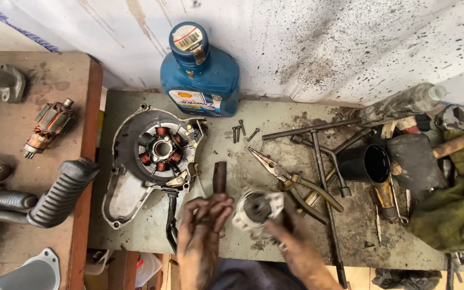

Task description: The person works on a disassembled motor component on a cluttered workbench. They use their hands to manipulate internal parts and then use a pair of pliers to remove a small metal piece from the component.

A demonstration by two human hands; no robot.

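Looking down from the head view, the lower edge cuts off both forearms, and dark grease makes the fingers hard to separate. The left hand [202, 231], at about 6 o'clock, is closed around a short dark brown cylindrical tool [219, 177] whose upper end stands out above the fingers; its lower end is hidden in the fist. The right hand [291, 241], just beside at 5 o'clock, grips from below a round metal housing [256, 212], pale grey, dirty, with a dark hollow in the middle; its far side is covered by the fingers. One engine cover with copper coils [154, 156] lies at 9 o'clock of the hands, touching the grey bench [135, 236]. One blue oil bottle [200, 70] stands at 12 o'clock against the wall. Several small screws [241, 131] lie below it; I cannot count them surely. One pair of pliers [288, 180] and one long T-handle wrench [323, 177] lie at 2 o'clock. One black cup [369, 164] and one green cloth [457, 198] are at 3 o'clock.
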